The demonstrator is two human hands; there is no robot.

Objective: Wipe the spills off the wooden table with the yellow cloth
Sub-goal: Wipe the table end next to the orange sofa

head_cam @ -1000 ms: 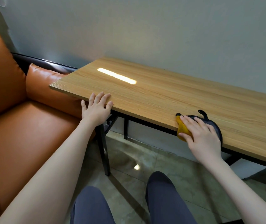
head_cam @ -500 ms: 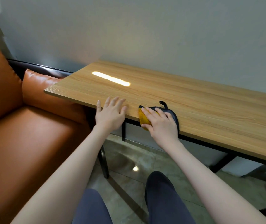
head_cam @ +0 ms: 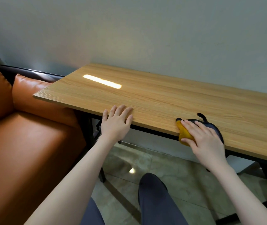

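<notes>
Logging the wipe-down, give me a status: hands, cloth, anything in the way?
Left hand flat on wooden table edge. Right hand pressing yellow cloth at near edge. Nothing in the way.

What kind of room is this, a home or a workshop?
Probably a home living room or lounge, though I cannot be sure. An orange leather sofa stands beside a narrow wooden table set against a plain wall, over a polished tile floor.

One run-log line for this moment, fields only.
step: wiping near edge | right hand: flat on yellow cloth | left hand: flat on wooden table edge | spills: none discernible
</notes>
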